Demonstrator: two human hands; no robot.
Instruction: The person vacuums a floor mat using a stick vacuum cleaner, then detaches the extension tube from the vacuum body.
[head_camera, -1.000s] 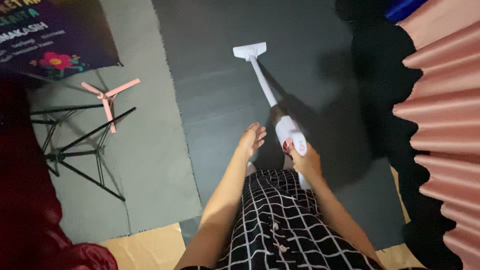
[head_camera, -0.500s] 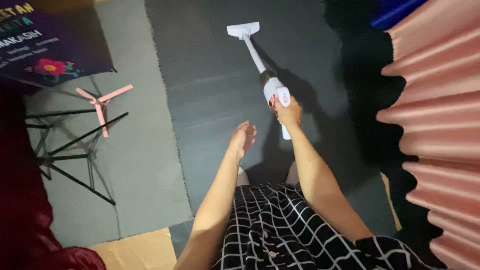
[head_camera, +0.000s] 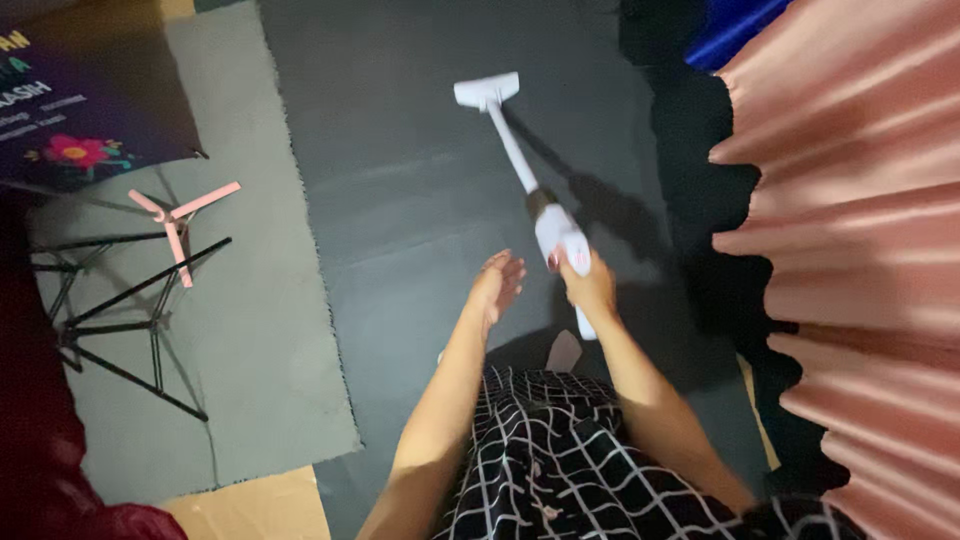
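Below the head camera, one view only:
Right hand (head_camera: 588, 285): wrapped around the handle of a white stick vacuum (head_camera: 545, 220); fingers (head_camera: 572, 262) clenched on the grip, thumb side up, arm stretched forward and slightly left from the lap.
Stick vacuum: body just ahead of the right fingers, thin white tube slanting up and left from them, flat white floor head (head_camera: 487, 91) well beyond the fingertips, resting on the dark grey mat (head_camera: 400, 200); rear end of the handle poking out behind the palm toward the body.
Left hand (head_camera: 497, 285): just left of the right fingers, apart from the vacuum; fingers released, loosely spread, palm turned inward, holding nothing, hovering over the mat.
Dark grey mat: under both hands and under the floor head, running ahead of the fingers to the top of the frame.
Light grey rug (head_camera: 250, 350): well left of the left fingers, edge meeting the dark mat.
Black tripod legs (head_camera: 130, 320): far left of the fingers, lying across the light rug.
Pink three-armed piece (head_camera: 178, 215): beside the tripod legs, on the same rug.
Dark printed banner (head_camera: 90, 110): far left and ahead of the fingers, top-left corner.
Pink pleated curtain (head_camera: 860, 250): right of the right fingers, filling the right edge.
Checked black-and-white skirt (head_camera: 560, 460): behind the fingers, between both forearms.
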